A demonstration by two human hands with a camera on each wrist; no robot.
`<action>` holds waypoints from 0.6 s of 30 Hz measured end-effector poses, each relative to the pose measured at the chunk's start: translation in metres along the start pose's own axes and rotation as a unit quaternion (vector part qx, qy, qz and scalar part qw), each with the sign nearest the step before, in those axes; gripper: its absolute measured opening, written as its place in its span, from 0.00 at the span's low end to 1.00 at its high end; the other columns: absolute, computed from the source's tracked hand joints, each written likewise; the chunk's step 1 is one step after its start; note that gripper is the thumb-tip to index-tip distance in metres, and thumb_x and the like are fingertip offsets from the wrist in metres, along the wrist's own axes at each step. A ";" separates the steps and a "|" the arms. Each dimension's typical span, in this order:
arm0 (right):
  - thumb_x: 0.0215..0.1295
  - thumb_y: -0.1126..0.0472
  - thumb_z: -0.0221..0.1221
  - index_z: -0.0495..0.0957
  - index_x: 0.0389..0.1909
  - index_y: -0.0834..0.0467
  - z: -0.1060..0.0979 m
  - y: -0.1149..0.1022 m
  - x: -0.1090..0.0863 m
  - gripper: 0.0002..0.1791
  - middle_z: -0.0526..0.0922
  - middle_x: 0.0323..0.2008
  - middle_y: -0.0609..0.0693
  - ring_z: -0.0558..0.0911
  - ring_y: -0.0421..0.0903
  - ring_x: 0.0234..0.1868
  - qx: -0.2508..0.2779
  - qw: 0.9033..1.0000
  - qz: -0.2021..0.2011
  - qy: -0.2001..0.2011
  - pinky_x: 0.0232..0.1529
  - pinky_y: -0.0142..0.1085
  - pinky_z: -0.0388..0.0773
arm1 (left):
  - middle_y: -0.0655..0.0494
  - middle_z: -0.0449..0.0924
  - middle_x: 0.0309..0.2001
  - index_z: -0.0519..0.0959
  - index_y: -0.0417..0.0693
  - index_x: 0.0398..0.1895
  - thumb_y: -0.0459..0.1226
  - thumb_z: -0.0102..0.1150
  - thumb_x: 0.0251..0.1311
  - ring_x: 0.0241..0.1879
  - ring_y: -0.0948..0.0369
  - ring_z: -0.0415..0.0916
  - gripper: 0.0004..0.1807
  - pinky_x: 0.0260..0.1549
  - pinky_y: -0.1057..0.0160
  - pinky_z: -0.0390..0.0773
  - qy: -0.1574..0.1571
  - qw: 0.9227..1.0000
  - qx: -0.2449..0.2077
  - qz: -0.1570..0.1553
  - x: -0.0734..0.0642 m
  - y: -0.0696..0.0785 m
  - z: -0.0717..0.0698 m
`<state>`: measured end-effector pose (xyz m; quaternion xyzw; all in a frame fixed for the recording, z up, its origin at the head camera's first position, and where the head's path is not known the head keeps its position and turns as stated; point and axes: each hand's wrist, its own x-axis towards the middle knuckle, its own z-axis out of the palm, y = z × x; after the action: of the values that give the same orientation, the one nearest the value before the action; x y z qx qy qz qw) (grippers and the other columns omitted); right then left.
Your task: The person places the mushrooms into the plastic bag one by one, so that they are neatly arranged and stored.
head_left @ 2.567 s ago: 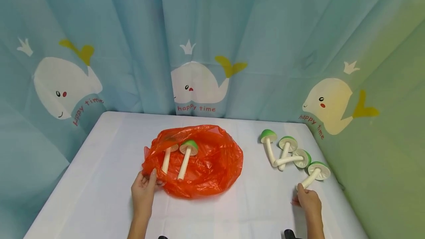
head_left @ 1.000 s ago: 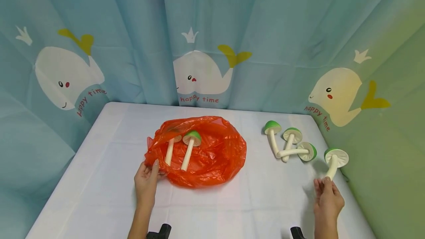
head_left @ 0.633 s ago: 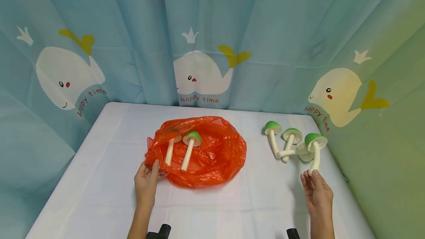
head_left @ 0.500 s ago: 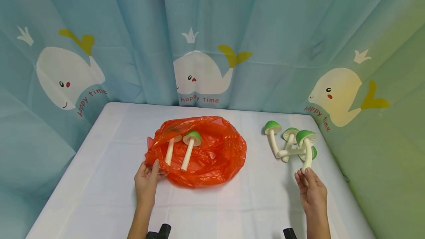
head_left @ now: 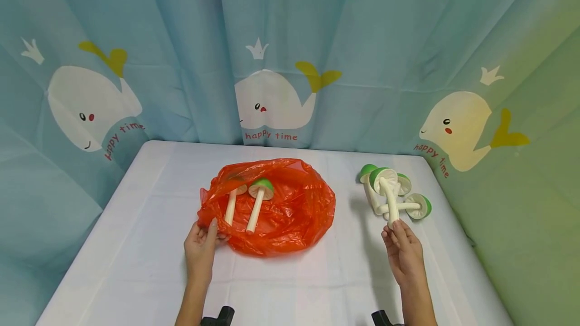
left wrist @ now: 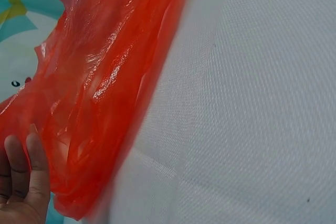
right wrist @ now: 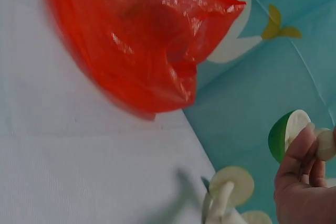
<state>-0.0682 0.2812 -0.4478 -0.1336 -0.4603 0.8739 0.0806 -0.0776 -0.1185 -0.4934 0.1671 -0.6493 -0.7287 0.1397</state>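
A red plastic bag (head_left: 312, 215) lies with its mouth spread on the white table, left of the middle. My left hand (head_left: 199, 255) pinches its near left edge. Two toy mushrooms lie in the bag: one upright to view with a green cap (head_left: 262, 187), the other mushroom (head_left: 231, 208) partly under the red film. My right hand (head_left: 405, 258) holds another green-capped toy mushroom (head_left: 390, 200) by the stem's lower end, cap up, raised above the table. In the right wrist view, this mushroom's green cap (right wrist: 279, 137) shows beyond the fingers.
Behind the held mushroom, three more toy mushrooms lie crossed at the back right, one with its cap (head_left: 420, 207) to the right. A white table (head_left: 136, 245) carries everything. A blue curtain (head_left: 362, 54) with whale prints hangs behind; a green one stands right.
My right hand has lifted the mushroom off the table at the right and carried it leftward, over the loose ones. My left hand keeps its hold on the bag.
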 end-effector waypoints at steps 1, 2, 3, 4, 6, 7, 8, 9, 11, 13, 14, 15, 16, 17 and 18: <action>0.72 0.65 0.47 0.67 0.48 0.63 0.003 0.001 0.000 0.08 0.74 0.35 0.51 0.77 0.40 0.36 0.014 1.000 -0.003 -0.018 0.41 0.25 0.77 | 0.49 0.78 0.38 0.70 0.36 0.55 0.40 0.54 0.66 0.26 0.63 0.79 0.20 0.34 0.66 0.81 -0.001 1.000 -0.001 -0.001 0.000 0.000 0.000; 0.72 0.66 0.45 0.68 0.47 0.63 0.006 0.002 -0.001 0.07 0.74 0.36 0.52 0.77 0.40 0.37 0.030 0.999 -0.005 -0.037 0.41 0.25 0.77 | 0.48 0.78 0.38 0.70 0.36 0.56 0.40 0.54 0.66 0.26 0.63 0.80 0.20 0.34 0.66 0.81 -0.001 1.000 -0.001 -0.002 0.000 0.000 0.000; 0.73 0.66 0.44 0.69 0.46 0.64 0.008 0.004 -0.001 0.08 0.74 0.36 0.52 0.77 0.41 0.37 0.048 0.997 -0.008 -0.055 0.41 0.26 0.76 | 0.48 0.78 0.38 0.70 0.36 0.55 0.40 0.54 0.66 0.26 0.63 0.80 0.20 0.34 0.66 0.81 -0.001 1.000 -0.002 -0.002 0.000 0.001 0.000; 0.73 0.66 0.43 0.70 0.45 0.64 0.011 0.005 -0.001 0.09 0.74 0.37 0.53 0.77 0.42 0.38 0.066 0.995 -0.009 -0.072 0.41 0.26 0.76 | 0.47 0.78 0.38 0.69 0.36 0.56 0.40 0.54 0.66 0.26 0.63 0.80 0.20 0.34 0.66 0.81 -0.001 1.000 -0.001 -0.001 0.000 0.001 0.000; 0.74 0.65 0.41 0.71 0.44 0.65 0.016 0.007 -0.001 0.11 0.74 0.38 0.54 0.77 0.42 0.39 0.087 0.991 -0.016 -0.099 0.42 0.26 0.76 | 0.47 0.78 0.37 0.70 0.35 0.55 0.39 0.54 0.66 0.26 0.63 0.79 0.20 0.34 0.66 0.81 -0.002 1.000 -0.004 0.000 -0.001 0.002 0.000; 0.74 0.65 0.42 0.71 0.44 0.65 0.018 0.007 -0.001 0.11 0.74 0.38 0.54 0.77 0.42 0.39 0.090 0.990 -0.020 -0.107 0.42 0.26 0.76 | 0.47 0.78 0.37 0.70 0.35 0.55 0.39 0.54 0.66 0.26 0.62 0.79 0.20 0.33 0.66 0.82 -0.002 1.000 -0.006 0.001 -0.001 0.002 0.001; 0.74 0.64 0.41 0.71 0.45 0.65 0.021 0.008 -0.001 0.11 0.74 0.39 0.54 0.77 0.42 0.40 0.091 0.989 -0.024 -0.113 0.42 0.26 0.76 | 0.47 0.78 0.36 0.70 0.35 0.56 0.39 0.54 0.66 0.26 0.62 0.79 0.20 0.33 0.66 0.82 -0.002 1.000 -0.006 0.001 -0.001 0.003 0.001; 0.74 0.64 0.41 0.70 0.46 0.65 0.023 0.009 -0.001 0.12 0.73 0.39 0.54 0.76 0.42 0.40 0.092 0.988 -0.026 -0.118 0.43 0.26 0.76 | 0.47 0.78 0.36 0.70 0.35 0.56 0.38 0.54 0.66 0.26 0.62 0.79 0.20 0.33 0.66 0.82 -0.003 1.000 -0.009 0.001 -0.001 0.003 0.001; 0.74 0.63 0.41 0.69 0.47 0.65 0.028 0.011 -0.001 0.12 0.73 0.40 0.53 0.76 0.42 0.41 0.088 0.988 -0.028 -0.127 0.44 0.26 0.75 | 0.48 0.78 0.35 0.70 0.34 0.56 0.37 0.54 0.66 0.26 0.62 0.78 0.19 0.33 0.65 0.82 -0.004 1.000 -0.014 0.002 -0.002 0.003 0.001; 0.74 0.63 0.40 0.68 0.49 0.65 0.032 0.012 -0.002 0.12 0.72 0.41 0.53 0.76 0.42 0.41 0.094 0.985 -0.027 -0.140 0.44 0.26 0.75 | 0.49 0.78 0.34 0.70 0.34 0.56 0.37 0.53 0.66 0.26 0.62 0.78 0.19 0.32 0.65 0.82 -0.004 1.000 -0.013 0.002 -0.002 0.003 0.001; 0.75 0.63 0.40 0.68 0.49 0.65 0.034 0.013 -0.002 0.12 0.72 0.41 0.53 0.76 0.42 0.41 0.101 0.983 -0.026 -0.150 0.44 0.27 0.75 | 0.49 0.78 0.34 0.70 0.34 0.56 0.37 0.53 0.66 0.26 0.62 0.78 0.19 0.33 0.65 0.82 -0.005 1.000 -0.013 0.001 -0.002 0.003 0.000; 0.75 0.64 0.39 0.67 0.50 0.64 0.036 0.014 -0.002 0.12 0.73 0.41 0.54 0.76 0.43 0.41 0.107 0.981 -0.025 -0.162 0.45 0.27 0.75 | 0.49 0.78 0.34 0.70 0.34 0.56 0.37 0.53 0.66 0.26 0.62 0.78 0.19 0.33 0.65 0.82 -0.006 1.000 -0.013 0.001 -0.002 0.003 0.000; 0.75 0.65 0.38 0.67 0.50 0.64 0.038 0.015 -0.002 0.12 0.73 0.42 0.54 0.76 0.43 0.42 0.108 0.978 -0.025 -0.175 0.46 0.28 0.75 | 0.49 0.78 0.34 0.70 0.34 0.56 0.37 0.53 0.66 0.26 0.62 0.78 0.19 0.33 0.65 0.82 -0.006 1.000 -0.013 0.000 -0.002 0.003 0.000; 0.75 0.66 0.38 0.68 0.50 0.64 0.040 0.015 -0.002 0.12 0.73 0.42 0.54 0.76 0.44 0.42 0.111 0.975 -0.023 -0.189 0.46 0.28 0.75 | 0.49 0.78 0.33 0.70 0.34 0.56 0.37 0.53 0.66 0.26 0.62 0.78 0.19 0.33 0.65 0.82 -0.006 1.000 -0.014 0.000 -0.002 0.004 0.000; 0.75 0.68 0.37 0.68 0.51 0.64 0.042 0.016 -0.002 0.13 0.73 0.42 0.54 0.76 0.44 0.43 0.110 0.973 -0.019 -0.204 0.48 0.29 0.75 | 0.50 0.78 0.33 0.70 0.34 0.56 0.37 0.53 0.66 0.26 0.62 0.78 0.19 0.33 0.65 0.82 -0.006 1.000 -0.014 0.000 -0.002 0.003 -0.001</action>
<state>-0.0791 0.2390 -0.4380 0.0662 -0.3702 0.9265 0.0162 -0.0755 -0.1185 -0.4900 0.1611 -0.6395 -0.7389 0.1382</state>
